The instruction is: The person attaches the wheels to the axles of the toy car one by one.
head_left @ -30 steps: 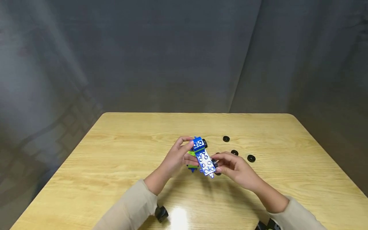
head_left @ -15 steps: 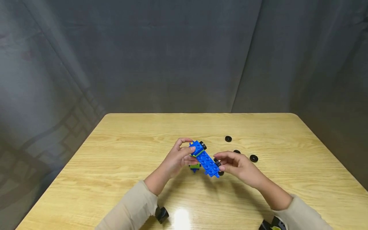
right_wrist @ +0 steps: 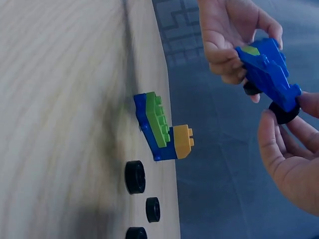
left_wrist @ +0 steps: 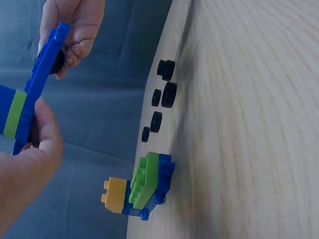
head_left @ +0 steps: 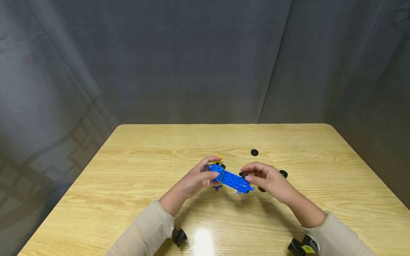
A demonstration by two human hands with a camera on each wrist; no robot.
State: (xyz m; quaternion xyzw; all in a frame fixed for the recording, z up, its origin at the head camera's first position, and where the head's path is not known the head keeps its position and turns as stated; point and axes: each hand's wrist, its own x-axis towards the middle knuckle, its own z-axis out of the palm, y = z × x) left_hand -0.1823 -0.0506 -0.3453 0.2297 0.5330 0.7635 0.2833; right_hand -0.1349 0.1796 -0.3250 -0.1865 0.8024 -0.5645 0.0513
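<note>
My left hand (head_left: 195, 182) grips one end of a blue toy car base (head_left: 236, 181), where a blue block with a thin green layer sits; the thumb lies on the blue face. A black wheel (head_left: 221, 165) is fitted at that end. At the other end, my right hand (head_left: 273, 182) pinches a second black wheel (right_wrist: 285, 113) against the side of the base. The base is held above the table, studs showing in the head view. Below stands another toy car body (left_wrist: 145, 185) in blue and green with an orange block (right_wrist: 183, 141), mostly hidden by my left hand in the head view.
Several loose black wheels lie on the wooden table (head_left: 147, 149), among them a far wheel (head_left: 254, 152) and a wheel (head_left: 283, 174) to the right. A dark curtain (head_left: 192, 64) hangs behind the table. Black wrist devices (head_left: 179, 237) show at the cuffs.
The blue base has turned from steeply slanted to nearly level, its wheel end swinging right and upward. My right hand has followed it slightly, still pinching the wheel.
</note>
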